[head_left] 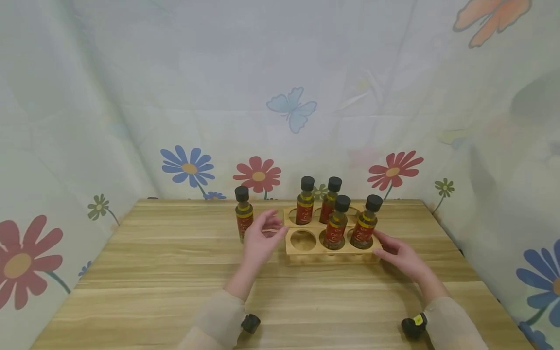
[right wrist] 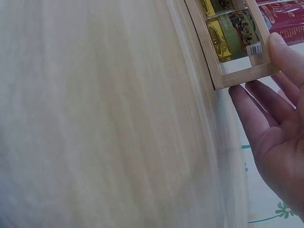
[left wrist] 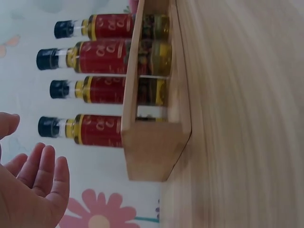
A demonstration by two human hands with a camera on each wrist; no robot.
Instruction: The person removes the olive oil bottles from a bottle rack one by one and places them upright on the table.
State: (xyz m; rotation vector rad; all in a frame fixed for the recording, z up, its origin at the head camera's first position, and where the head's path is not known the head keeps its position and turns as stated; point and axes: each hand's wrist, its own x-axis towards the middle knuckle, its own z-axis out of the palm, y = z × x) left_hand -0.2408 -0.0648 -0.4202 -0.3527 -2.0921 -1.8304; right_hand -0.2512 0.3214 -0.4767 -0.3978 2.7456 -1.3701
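A two-tier wooden bottle rack stands on the table with several small black-capped, red-labelled oil bottles upright in its round holes. The front left hole shows bare wood. Another such oil bottle stands on the table left of the rack, partly behind my left hand. That hand hovers by the rack's left end with loosely bent fingers and nothing in them; the left wrist view shows it apart from the rack. My right hand holds the rack's right end, thumb on the upper edge and fingertips against the end piece.
The wood-grain table reaches back to a pale cloth backdrop printed with flowers and butterflies. Cloth also hangs at both sides. A small black camera sits on the left wrist, another camera on the right.
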